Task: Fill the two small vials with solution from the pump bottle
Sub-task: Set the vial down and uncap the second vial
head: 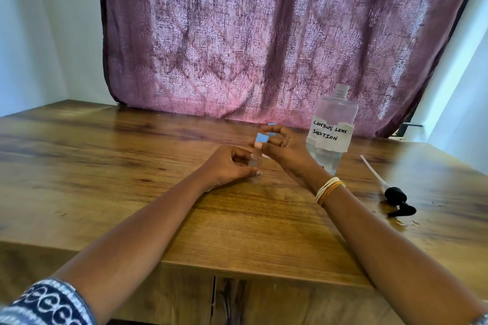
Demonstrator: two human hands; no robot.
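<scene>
A clear bottle (333, 124) labelled "contact lens solution" stands uncapped on the wooden table (105, 166), at the right behind my hands. Its black pump head with a white tube (397, 199) lies on the table further right. My left hand (229, 166) curls round a small clear vial (254, 165) standing on the table. My right hand (284, 149) pinches a blue cap (262, 138) just above that vial. Another blue piece (271, 124) shows behind my right fingers, mostly hidden.
A mauve patterned curtain (264, 34) hangs along the table's far edge. Small drops of liquid (406, 221) lie on the wood near the pump head. The table's near edge runs under my forearms.
</scene>
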